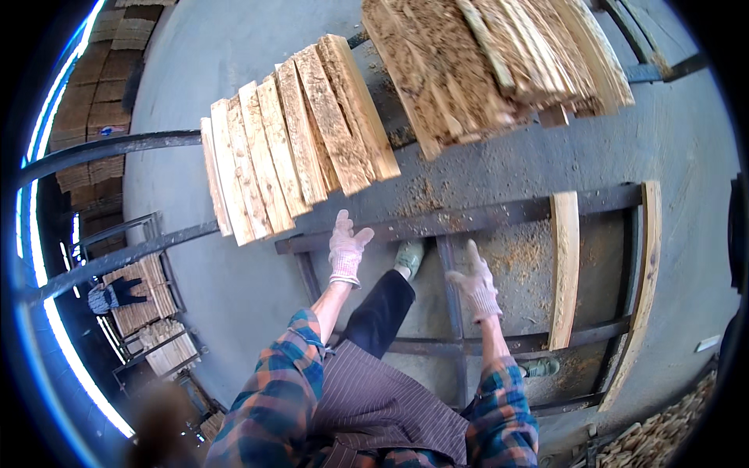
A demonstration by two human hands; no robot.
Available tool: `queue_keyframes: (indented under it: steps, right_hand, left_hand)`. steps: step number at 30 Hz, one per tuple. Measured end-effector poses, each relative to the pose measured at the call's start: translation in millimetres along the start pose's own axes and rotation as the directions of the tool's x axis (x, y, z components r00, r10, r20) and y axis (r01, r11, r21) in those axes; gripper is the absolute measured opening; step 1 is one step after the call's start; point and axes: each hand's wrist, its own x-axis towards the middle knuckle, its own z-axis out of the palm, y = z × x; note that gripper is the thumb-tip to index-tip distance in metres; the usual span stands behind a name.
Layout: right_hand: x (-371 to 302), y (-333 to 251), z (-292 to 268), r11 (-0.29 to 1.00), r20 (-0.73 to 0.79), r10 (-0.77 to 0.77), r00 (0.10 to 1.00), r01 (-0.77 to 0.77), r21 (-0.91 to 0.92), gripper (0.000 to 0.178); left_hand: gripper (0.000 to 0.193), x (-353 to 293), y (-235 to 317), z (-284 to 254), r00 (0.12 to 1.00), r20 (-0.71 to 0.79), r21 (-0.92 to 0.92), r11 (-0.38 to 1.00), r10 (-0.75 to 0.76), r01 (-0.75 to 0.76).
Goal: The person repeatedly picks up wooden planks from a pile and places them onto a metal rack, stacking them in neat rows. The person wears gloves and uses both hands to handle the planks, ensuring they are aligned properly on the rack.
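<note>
Both of my hands wear pale work gloves and hold nothing. My left hand [349, 248] is open, fingers spread, just short of the near ends of a row of rough wooden boards [285, 140] lying side by side on metal rails. Over the dark metal frame [468, 222] in front of me, my right hand [474, 282] is open too, with its thumb and fingers apart. Right of that hand, one pale board [563, 269] lies across the frame, and another board [641, 288] lies along its right end.
A thick stack of rough boards [484, 70] sits at the far right of the row. Sawdust [524, 261] litters the floor. Wood scraps [663, 425] are heaped at lower right. Another person [113, 296] is beside board stacks at far left. My feet are among the frame's bars.
</note>
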Motion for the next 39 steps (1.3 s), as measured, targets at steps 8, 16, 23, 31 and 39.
queue_keyframes:
  steps: [8, 16, 23, 31, 39]
  right_hand:
    - [221.8, -164.9, 98.4, 0.995, -0.012, -0.073, 0.997, 0.074, 0.060, 0.112]
    - [213.3, -157.9, 67.4, 0.491, 0.442, -0.208, 0.872, -0.298, 0.819, 0.080]
    - [80.3, -106.6, 75.5, 0.766, 0.268, -0.062, 0.961, -0.126, 0.631, 0.072]
    - [-26.9, -45.6, 52.3, 0.709, 0.271, -0.035, 0.962, -0.168, 0.685, 0.087]
    - [-64.0, -18.5, -3.7, 0.615, 0.061, -0.101, 0.993, 0.014, 0.789, 0.106]
  left_hand:
    - [0.076, 48.2, 36.3, -33.5, 0.949, 0.266, -0.532, 0.796, -0.167, 0.289]
    - [0.078, 18.4, 18.1, -40.1, 0.845, 0.435, -0.492, 0.704, -0.311, 0.512]
    - [0.089, 68.8, 80.3, 34.4, 0.842, 0.519, -0.752, 0.547, 0.148, 0.367]
    - [0.079, -49.7, 38.0, 49.9, 0.706, 0.684, -0.434, 0.675, -0.183, 0.596]
    - [0.072, -292.9, 25.0, 31.4, 0.775, 0.570, 0.229, 0.959, -0.272, 0.167]
